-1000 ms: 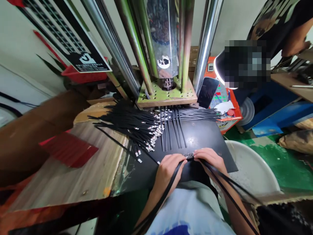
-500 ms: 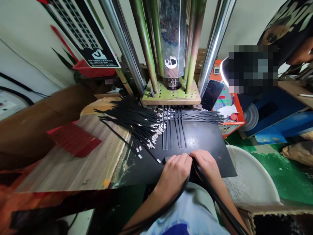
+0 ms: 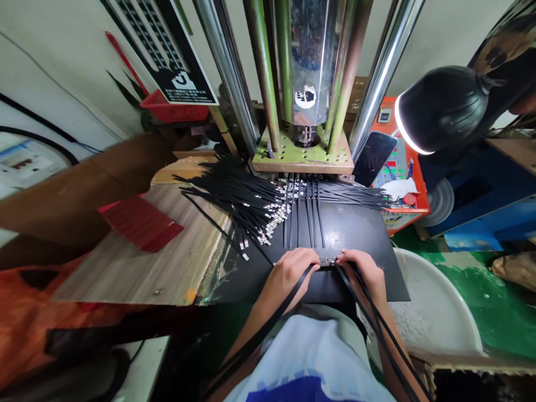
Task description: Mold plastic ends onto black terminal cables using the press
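My left hand [image 3: 293,272] is closed at the front edge of a black plate [image 3: 360,234], its fingers wrapped round a black flat cord [image 3: 276,321] that trails back along my forearm. A short gap away, my right hand [image 3: 363,272] pinches more black flat cord [image 3: 379,324], running down in strands past my wrist. Between the fingertips shows a small metal fixture [image 3: 326,261]; the cord ends there are too small to make out. Just beyond lie several black strips [image 3: 314,223] pointing towards me. A heap of similar strips [image 3: 226,192] with white ends lies to the left.
A press with a drilled plate [image 3: 304,162] stands behind the strips. A wooden board [image 3: 138,273] with a red booklet [image 3: 140,223] is at left. To the right are a lit lamp [image 3: 444,111], an orange control box [image 3: 421,184], a phone [image 3: 377,156] and a white tub [image 3: 456,312].
My hands have moved apart from nearly touching, the left one leftwards and the right one rightwards. The metal fixture now shows between them. The whole view has shifted slightly.
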The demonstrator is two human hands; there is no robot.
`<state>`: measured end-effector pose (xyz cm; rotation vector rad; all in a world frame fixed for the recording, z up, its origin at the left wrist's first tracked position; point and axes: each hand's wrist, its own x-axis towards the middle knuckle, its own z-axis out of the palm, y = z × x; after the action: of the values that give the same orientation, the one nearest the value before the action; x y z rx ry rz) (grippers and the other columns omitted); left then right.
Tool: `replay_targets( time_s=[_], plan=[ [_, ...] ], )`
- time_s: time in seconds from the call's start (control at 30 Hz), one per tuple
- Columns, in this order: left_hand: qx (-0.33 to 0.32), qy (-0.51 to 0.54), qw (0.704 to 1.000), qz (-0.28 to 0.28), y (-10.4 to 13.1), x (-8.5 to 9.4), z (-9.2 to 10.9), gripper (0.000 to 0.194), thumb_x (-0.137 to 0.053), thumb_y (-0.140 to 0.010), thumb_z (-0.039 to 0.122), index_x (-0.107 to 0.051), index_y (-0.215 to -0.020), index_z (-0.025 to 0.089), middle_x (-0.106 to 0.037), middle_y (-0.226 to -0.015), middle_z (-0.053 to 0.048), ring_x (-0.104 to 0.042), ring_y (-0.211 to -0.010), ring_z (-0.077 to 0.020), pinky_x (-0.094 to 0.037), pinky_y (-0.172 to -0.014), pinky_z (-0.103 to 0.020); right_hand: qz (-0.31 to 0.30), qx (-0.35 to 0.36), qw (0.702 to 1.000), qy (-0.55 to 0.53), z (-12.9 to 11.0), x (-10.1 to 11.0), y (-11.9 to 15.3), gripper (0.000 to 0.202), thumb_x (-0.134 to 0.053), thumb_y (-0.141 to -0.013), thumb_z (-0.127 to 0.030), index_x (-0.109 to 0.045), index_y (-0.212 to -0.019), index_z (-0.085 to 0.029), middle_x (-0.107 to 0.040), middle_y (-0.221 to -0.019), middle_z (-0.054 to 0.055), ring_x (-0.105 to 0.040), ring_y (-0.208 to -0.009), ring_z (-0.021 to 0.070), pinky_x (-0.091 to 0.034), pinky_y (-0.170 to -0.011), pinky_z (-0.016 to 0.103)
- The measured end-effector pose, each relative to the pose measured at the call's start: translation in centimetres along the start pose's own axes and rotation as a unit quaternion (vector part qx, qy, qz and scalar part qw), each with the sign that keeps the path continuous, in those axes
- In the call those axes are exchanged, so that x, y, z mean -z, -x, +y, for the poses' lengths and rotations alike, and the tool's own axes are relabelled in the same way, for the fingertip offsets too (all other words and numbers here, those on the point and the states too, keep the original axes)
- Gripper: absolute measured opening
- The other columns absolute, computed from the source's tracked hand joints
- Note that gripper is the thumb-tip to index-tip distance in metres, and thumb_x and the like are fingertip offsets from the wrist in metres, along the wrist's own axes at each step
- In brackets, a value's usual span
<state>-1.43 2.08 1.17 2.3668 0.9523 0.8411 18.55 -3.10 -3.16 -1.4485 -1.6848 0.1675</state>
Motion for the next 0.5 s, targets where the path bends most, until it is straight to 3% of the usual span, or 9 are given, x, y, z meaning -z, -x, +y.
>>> replay_targets(
  time_s=[0.23, 0.37, 0.5],
  plan=[
    [-0.033, 0.011, 0.999, 0.033, 0.2, -1.8, -0.5, 0.011, -0.050, -0.093, 0.012, -0.058, -0.088, 0.018, -0.069, -0.088, -0.002, -0.065, -0.088, -0.0159, -0.048, -0.080, -0.029, -0.057, 0.054, 0.996, 0.041, -1.0, 0.6, -0.2, 0.019, -0.044, -0.097, -0.013, -0.061, -0.091, -0.021, -0.072, -0.089, 0.003, -0.068, -0.096, 0.0178, -0.045, -0.087, 0.032],
    [-0.017, -0.102, 0.994, -0.024, -0.3, -1.3, 1.1, 0.016, -0.048, -0.091, 0.010, -0.055, -0.079, 0.018, -0.065, -0.079, -0.002, -0.062, -0.079, -0.0181, -0.046, -0.071, -0.031, -0.081, 0.032, 0.996, 0.022, -0.6, 0.9, -0.4, 0.021, -0.043, -0.095, -0.011, -0.061, -0.089, -0.022, -0.072, -0.089, 0.003, -0.068, -0.102, 0.0190, -0.046, -0.087, 0.033],
    [-0.019, -0.173, 0.981, -0.089, -1.0, -1.0, 2.3, 0.014, -0.051, -0.089, 0.010, -0.058, -0.079, 0.018, -0.065, -0.078, -0.003, -0.060, -0.075, -0.0205, -0.046, -0.066, -0.032, -0.104, -0.004, 0.992, -0.077, 0.6, 1.7, -0.4, 0.021, -0.046, -0.094, -0.013, -0.064, -0.094, -0.023, -0.074, -0.096, 0.003, -0.069, -0.101, 0.0209, -0.053, -0.086, 0.034]
  ],
)
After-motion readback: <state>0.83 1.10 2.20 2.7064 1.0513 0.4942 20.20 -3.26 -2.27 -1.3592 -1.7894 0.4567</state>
